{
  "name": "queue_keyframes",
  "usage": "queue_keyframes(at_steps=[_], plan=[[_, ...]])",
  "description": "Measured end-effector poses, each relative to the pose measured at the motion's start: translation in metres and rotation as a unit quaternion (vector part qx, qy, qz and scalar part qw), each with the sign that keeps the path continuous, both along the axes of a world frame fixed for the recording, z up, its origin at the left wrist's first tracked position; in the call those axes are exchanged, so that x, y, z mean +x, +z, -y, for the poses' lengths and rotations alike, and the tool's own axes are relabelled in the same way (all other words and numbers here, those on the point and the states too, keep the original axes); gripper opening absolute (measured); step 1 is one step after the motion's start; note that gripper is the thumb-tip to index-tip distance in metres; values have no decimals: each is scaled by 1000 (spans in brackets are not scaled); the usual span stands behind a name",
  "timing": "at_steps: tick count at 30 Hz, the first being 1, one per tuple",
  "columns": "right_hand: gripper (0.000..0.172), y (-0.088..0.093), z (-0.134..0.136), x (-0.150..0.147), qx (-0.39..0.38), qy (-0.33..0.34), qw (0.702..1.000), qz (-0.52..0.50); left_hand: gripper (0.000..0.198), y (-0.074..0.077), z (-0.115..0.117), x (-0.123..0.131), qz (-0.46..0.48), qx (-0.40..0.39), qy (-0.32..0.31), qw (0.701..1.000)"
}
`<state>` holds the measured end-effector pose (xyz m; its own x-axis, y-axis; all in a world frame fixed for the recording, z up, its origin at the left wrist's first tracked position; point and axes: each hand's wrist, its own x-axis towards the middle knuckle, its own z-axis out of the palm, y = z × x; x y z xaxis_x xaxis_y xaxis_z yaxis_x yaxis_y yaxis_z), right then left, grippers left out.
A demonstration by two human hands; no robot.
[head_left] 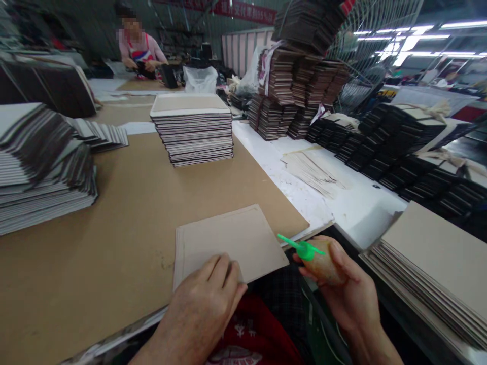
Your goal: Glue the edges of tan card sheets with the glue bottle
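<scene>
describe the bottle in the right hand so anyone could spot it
Near the front edge of the brown table lies a single grey board. Right of it, the right hand holds a bottle: the only thing with a bright green nozzle.

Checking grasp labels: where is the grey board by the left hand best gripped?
Probably its near right corner, from the person's side: the grey board lies flat, but that corner overhangs the table, beside the left hand. The right hand holds a bottle.

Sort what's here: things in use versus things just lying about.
In use: left hand on the card sheet; right hand gripping the glue bottle.
Lying about: board stack, fanned pile at left, sheet pile at right, dark bundles.
</scene>
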<state>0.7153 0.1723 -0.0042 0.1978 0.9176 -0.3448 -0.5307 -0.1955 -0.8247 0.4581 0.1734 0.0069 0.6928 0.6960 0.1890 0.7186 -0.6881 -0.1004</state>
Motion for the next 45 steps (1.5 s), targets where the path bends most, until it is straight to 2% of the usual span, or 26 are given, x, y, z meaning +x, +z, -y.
queue_keyframes(at_steps=[3,8,14,17,22,26,30,40,45], plan=[[35,0,-1,1,-25,-1,1000,7,15,4,1,0,35,-36,32,998],[37,-6,-10,2,-81,-46,995,19,10,11,-2,-2,73,-87,50,992],[39,-10,-11,2,-92,-43,995,16,15,16,-5,-4,61,-78,44,994],[36,-10,-11,2,-79,-46,996,9,14,15,-5,-4,53,-75,30,995],[33,-5,-7,0,-27,-9,1000,-2,11,6,-3,-1,41,-37,18,998],[31,-6,-3,-1,-15,0,1000,1,17,-3,-2,1,11,11,0,1000],[31,-9,0,-1,-8,6,1000,-11,27,-7,-1,-1,-36,14,-21,999],[29,-6,2,-2,7,24,999,-34,31,-14,2,-3,-33,36,-20,999],[29,-7,2,-2,15,28,998,-51,23,-5,1,3,22,2,19,1000]])
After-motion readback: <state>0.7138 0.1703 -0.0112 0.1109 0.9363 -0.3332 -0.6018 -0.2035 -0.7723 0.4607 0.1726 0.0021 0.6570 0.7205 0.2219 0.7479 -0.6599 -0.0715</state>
